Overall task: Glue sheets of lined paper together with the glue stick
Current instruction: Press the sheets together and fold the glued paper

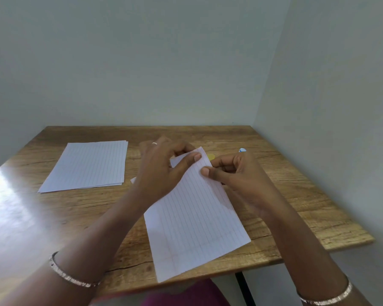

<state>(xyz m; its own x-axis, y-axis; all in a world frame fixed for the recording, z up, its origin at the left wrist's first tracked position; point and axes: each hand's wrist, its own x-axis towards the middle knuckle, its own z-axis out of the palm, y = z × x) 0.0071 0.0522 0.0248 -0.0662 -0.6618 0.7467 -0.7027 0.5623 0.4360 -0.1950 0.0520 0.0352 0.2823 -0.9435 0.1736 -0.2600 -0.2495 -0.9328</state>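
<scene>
You are holding the lined sheet [195, 228] by its far end with both hands. Your left grip [161, 171] is closing on the far left part of that end, with the thumb pressing flat on the top face and the fingers curling behind the paper. Your right grip [234, 175] is pinching the right edge just below the far corner, thumb on top and fingers tucked underneath. The two thumbs are sitting near each other, and the rest of the sheet is running from them towards you at a slant, its near corner showing over the front edge of the worktop [296, 206]. A white paper corner [133, 180] is peeking out left of your left wrist; whether it belongs to the same sheet is unclear. The stack of lined paper [86, 166] is lying flat on the worktop, well apart to the left of your hands. Just beyond the held end, a small yellow thing [211, 156] and a blue-and-white round thing [242, 150] are showing, both too hidden to identify.
</scene>
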